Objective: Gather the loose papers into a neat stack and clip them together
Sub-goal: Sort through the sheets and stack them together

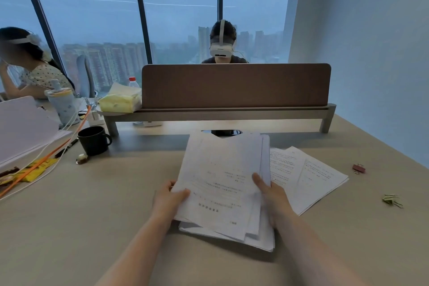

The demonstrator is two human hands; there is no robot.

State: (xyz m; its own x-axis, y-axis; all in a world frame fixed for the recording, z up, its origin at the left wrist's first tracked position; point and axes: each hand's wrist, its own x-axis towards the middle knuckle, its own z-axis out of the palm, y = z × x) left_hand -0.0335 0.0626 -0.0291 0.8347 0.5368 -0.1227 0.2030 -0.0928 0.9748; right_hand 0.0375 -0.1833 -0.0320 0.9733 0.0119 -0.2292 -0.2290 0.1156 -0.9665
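- Nearest to us, our left hand [170, 195] pinches the left edge of the bundle of papers [220, 183], thumb on the top sheet and fingers tucked out of sight underneath.
- Our right hand [270, 195] grips the bundle's right edge the same way, thumb lying across the printed face, the remaining fingers hidden behind the sheets.
- We hold the bundle tilted up off the desk [92, 216]; its edges are still staggered, several sheets jutting out at the bottom and right, so we judge the squaring-up unfinished.
- Whether the lowest sheets at the near corner rest on the desk or belong to the held bundle, we cannot tell.
- Just right of the bundle, the loose sheets [308, 176] lie fanned on the desk, partly tucked behind our right hand, not yet gathered.
- Farther right, a green binder clip [391, 199] and a red binder clip [359, 168] lie well apart from the papers, neither yet in use; clipping is still ahead of us.
- By our reckoning the task is roughly midway: one batch collected, one batch left, alignment and clipping to come.
- The print on every page is too small to read, and we cannot count the sheets.
- At left a black mug [94, 140] stands beside cables and a cut-off folder.
- Beyond the brown divider [235, 86] sits a person in a headset, mostly hidden.
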